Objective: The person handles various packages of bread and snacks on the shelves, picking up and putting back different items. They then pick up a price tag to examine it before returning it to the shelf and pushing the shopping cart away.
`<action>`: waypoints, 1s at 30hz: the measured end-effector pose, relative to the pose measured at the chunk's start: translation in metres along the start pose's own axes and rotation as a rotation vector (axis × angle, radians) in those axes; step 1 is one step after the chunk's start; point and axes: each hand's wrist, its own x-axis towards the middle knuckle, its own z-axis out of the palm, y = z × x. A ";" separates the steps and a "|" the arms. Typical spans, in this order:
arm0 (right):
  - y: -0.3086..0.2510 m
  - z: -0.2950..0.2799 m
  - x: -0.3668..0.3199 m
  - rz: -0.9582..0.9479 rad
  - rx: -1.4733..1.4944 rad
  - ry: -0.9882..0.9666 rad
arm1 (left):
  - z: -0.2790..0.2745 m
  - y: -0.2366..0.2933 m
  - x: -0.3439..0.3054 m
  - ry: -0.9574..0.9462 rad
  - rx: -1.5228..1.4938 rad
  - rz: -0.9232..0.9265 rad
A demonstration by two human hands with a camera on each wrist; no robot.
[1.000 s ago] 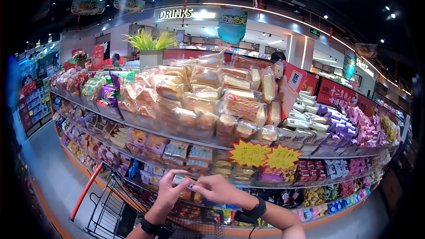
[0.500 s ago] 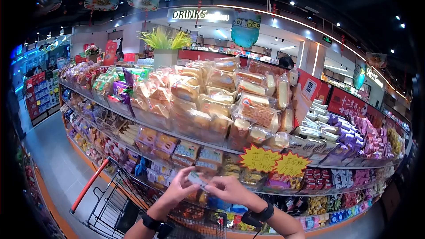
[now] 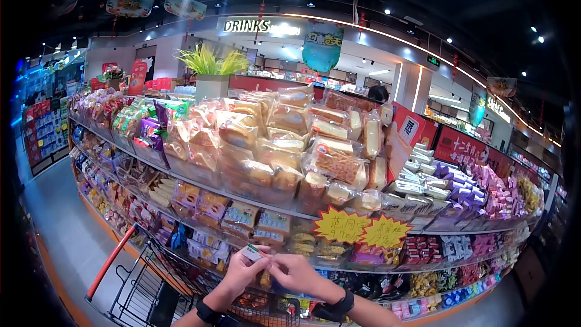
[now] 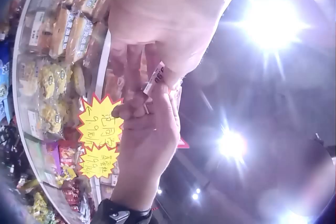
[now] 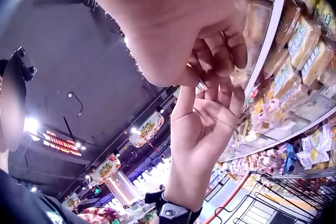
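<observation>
A small price tag (image 3: 252,252), white with a green and a red part, is held up between both hands in front of the shelves. My left hand (image 3: 238,275) pinches it between thumb and fingers. From the other side my right hand (image 3: 301,272) has curled fingers and thumb at the tag's near right edge, pinching it. The left wrist view shows printed digits on the white tag (image 4: 155,79) between the two hands. In the right wrist view the fingers of both hands meet and the tag is hidden.
A shopping cart (image 3: 142,278) with a red handle (image 3: 111,263) stands below at left. Tiered shelves ahead hold packaged bread (image 3: 339,163) and other bagged snacks. Yellow starburst signs (image 3: 342,225) hang on the shelf edge. An aisle floor (image 3: 54,206) runs along the left.
The head view swung one way and back. Both hands stay together on the tag, which has turned in the fingers; the right hand's fingers have drawn closer to the left's.
</observation>
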 end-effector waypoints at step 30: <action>0.069 -0.033 0.111 -0.134 -1.016 0.456 | -0.040 0.017 0.144 0.243 1.291 1.070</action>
